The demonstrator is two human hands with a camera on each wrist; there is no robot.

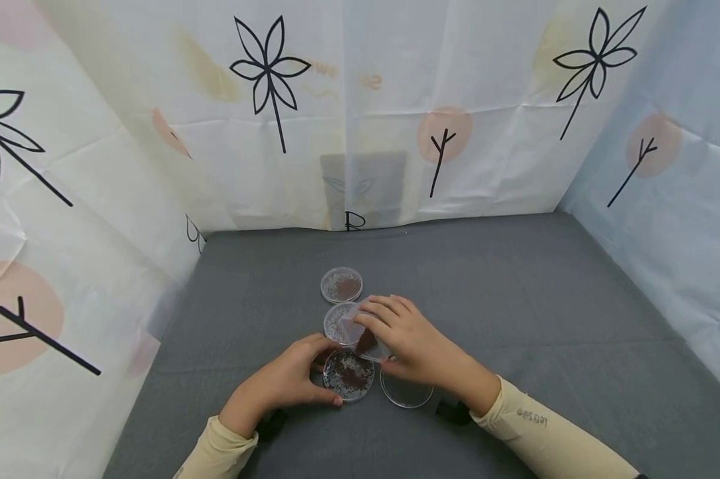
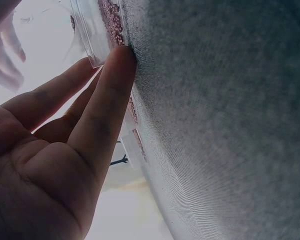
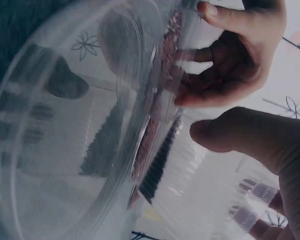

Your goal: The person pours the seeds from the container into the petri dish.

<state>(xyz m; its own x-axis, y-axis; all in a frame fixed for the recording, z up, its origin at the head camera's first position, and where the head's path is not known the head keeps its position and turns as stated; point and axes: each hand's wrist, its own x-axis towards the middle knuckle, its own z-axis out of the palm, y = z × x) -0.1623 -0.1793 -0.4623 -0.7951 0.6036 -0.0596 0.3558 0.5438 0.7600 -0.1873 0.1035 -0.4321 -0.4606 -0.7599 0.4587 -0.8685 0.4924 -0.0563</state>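
Observation:
My left hand [image 1: 290, 376] holds the near petri dish [image 1: 349, 377] by its sides, thumb in front and fingers behind, on the grey cloth. Reddish-brown granules [image 2: 113, 25] lie in that dish. Above it and to the right, my right hand [image 1: 416, 336] grips a clear round lid [image 1: 376, 351] by its edge, tilted; its fingertips show through the plastic in the right wrist view. A brown patch shows in the lid. The lid partly covers the middle petri dish [image 1: 338, 326]. Beneath my right hand lies a clear round dish or lid [image 1: 409, 394], partly hidden by that hand.
A third petri dish [image 1: 343, 286] with brown granules stands at the back of the row, beyond the middle one. Grey cloth [image 1: 515, 286] covers the table. White printed curtains [image 1: 377, 80] close off the back and both sides.

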